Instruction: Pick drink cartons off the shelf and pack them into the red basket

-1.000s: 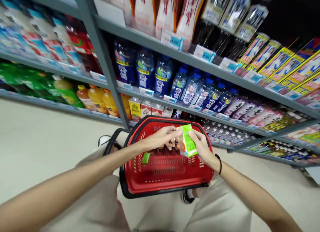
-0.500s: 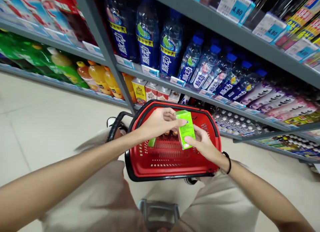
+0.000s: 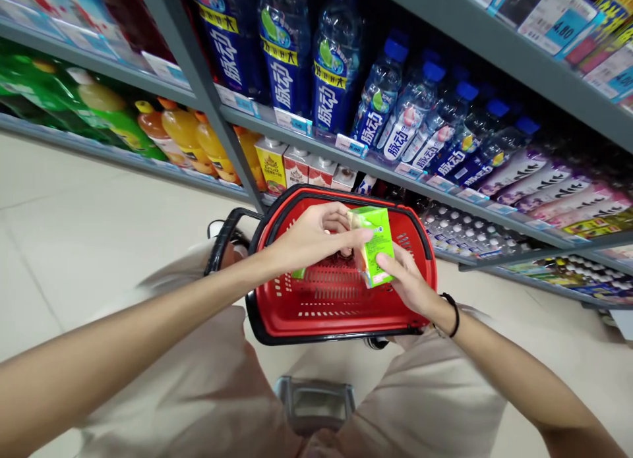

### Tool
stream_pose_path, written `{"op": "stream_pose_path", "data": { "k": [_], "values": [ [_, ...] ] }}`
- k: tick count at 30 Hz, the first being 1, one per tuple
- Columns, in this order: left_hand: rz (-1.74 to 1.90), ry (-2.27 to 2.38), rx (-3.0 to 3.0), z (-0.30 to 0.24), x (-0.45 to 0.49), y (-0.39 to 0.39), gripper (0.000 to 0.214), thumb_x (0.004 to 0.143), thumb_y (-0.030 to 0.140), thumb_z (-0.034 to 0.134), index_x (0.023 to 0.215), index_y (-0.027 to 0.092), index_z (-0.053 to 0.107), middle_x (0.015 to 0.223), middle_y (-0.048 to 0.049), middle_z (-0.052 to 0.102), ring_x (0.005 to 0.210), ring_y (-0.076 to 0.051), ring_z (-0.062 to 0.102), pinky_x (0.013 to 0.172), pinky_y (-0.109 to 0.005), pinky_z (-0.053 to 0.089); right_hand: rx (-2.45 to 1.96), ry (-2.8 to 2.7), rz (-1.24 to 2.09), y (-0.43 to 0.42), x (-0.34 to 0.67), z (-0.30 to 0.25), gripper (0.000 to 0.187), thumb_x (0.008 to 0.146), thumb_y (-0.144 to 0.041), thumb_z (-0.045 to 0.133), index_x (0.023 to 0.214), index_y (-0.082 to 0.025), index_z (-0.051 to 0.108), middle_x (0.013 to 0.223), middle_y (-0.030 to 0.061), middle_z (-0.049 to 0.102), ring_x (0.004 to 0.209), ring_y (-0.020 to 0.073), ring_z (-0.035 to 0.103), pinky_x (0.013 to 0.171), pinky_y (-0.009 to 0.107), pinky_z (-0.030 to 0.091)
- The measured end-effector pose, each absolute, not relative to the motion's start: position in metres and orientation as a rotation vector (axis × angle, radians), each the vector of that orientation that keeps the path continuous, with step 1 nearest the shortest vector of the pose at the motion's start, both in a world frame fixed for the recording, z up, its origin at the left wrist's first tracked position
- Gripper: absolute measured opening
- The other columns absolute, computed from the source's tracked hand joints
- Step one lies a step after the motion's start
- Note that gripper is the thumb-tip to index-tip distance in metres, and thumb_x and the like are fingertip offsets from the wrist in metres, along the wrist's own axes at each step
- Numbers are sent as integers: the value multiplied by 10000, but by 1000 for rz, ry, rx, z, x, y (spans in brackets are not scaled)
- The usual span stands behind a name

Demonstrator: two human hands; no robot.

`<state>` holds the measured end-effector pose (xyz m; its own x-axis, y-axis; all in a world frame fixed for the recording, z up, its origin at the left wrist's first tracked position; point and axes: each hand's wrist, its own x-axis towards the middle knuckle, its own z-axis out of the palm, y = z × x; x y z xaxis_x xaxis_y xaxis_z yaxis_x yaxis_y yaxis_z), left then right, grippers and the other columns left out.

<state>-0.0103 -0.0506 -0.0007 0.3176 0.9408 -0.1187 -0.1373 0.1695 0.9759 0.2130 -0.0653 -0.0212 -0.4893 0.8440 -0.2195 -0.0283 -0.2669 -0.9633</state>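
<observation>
A small bright green box (image 3: 382, 254) in clear wrap is held up over a red shopping basket (image 3: 341, 321). From the right, my right hand (image 3: 410, 283) is closed on it, with the thumb on its printed face and the fingers behind. My left hand (image 3: 324, 234) is at the box's left edge, its thumb laid across the front and its fingers curled. Inside the basket, partly hidden by my left hand, are a piece of another green item (image 3: 298, 273) and some dark items with orange-brown tops that I cannot make out.
The basket's black handle (image 3: 217, 247) sticks out on the left. Beyond it stands a shelf (image 3: 297, 132) with blue-capped bottles (image 3: 329, 82), drink cartons (image 3: 271, 165) and orange juice bottles (image 3: 180, 138). A grey stool-like frame (image 3: 316, 402) is between my legs.
The green box has turned slightly, showing more of its left side, and sits a little to the right. Both hands stay on it. The view has shifted slightly.
</observation>
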Motion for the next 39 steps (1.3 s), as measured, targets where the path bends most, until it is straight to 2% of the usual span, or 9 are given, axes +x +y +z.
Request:
{"op": "stream_pose_path", "data": {
  "k": [3, 6, 10, 17, 21, 25, 28, 32, 39],
  "values": [
    [988, 906, 1164, -4, -11, -50, 485, 651, 376, 958, 888, 164, 592, 760, 19, 681, 691, -131, 684, 640, -243, 551, -968, -1230, 1976, -61, 215, -21, 497, 921, -620, 711, 1171, -191, 728, 1141, 105, 747, 1093, 284, 703, 867, 398, 625],
    [1045, 890, 1200, -8, -11, -48, 480, 649, 339, 964, 896, 165, 590, 785, 20, 676, 676, -134, 686, 625, -253, 566, -918, -1081, 2078, -57, 214, -15, 512, 969, -616, 602, 1219, -181, 706, 1089, 123, 748, 983, 291, 709, 709, 396, 629],
    [1009, 901, 1254, -7, -9, -49, 393, 701, 348, 935, 845, 152, 626, 722, 2, 688, 631, -125, 663, 593, -235, 558, -977, -933, 2101, -56, 210, -9, 546, 990, -600, 486, 1292, -180, 662, 1064, 124, 749, 915, 277, 708, 621, 360, 595],
    [920, 884, 1225, 2, -6, -56, 406, 682, 389, 938, 788, 168, 615, 687, 12, 674, 596, -114, 631, 547, -219, 550, -1054, -1072, 2140, -60, 203, -14, 872, 887, -870, 372, 1360, -174, 604, 1128, 147, 753, 934, 293, 719, 509, 307, 518],
    [931, 883, 1262, 2, -8, -56, 408, 715, 414, 916, 795, 177, 595, 690, 13, 662, 607, -113, 620, 544, -211, 530, -1086, -1160, 2069, -58, 207, -16, 874, 867, -894, 419, 1364, -203, 620, 1204, 135, 747, 1077, 310, 714, 752, 398, 622],
    [971, 880, 1321, 1, -11, -55, 388, 785, 461, 864, 850, 176, 610, 751, -4, 667, 675, -137, 653, 595, -236, 562, -1049, -1293, 2034, -55, 220, -16, 820, 738, -803, 740, 1317, -227, 665, 1236, 113, 739, 1167, 325, 697, 967, 457, 595],
    [966, 892, 1409, 0, -14, -55, 359, 833, 479, 819, 945, 167, 682, 874, -45, 719, 760, -166, 694, 654, -258, 593, -996, -1459, 1887, -53, 227, -13, 768, 705, -574, 911, 1348, -258, 636, 1301, 81, 708, 1184, 286, 687, 1043, 424, 559],
    [957, 929, 1555, 1, -19, -53, 319, 872, 442, 780, 1044, 175, 753, 1010, -81, 766, 835, -195, 719, 711, -277, 605, -925, -1677, 1574, -51, 228, -12, 719, 669, -360, 975, 1290, -261, 625, 1332, 71, 665, 1260, 262, 629, 1129, 403, 498],
    [995, 916, 1754, 4, -22, -51, 224, 900, 351, 746, 1054, 196, 794, 1122, -92, 780, 1056, -241, 718, 950, -339, 581, -909, -1768, 1430, -48, 232, -16, 719, 657, -331, 982, 1285, -262, 639, 1364, 88, 640, 1293, 284, 601, 1152, 432, 482]
  ]
}}
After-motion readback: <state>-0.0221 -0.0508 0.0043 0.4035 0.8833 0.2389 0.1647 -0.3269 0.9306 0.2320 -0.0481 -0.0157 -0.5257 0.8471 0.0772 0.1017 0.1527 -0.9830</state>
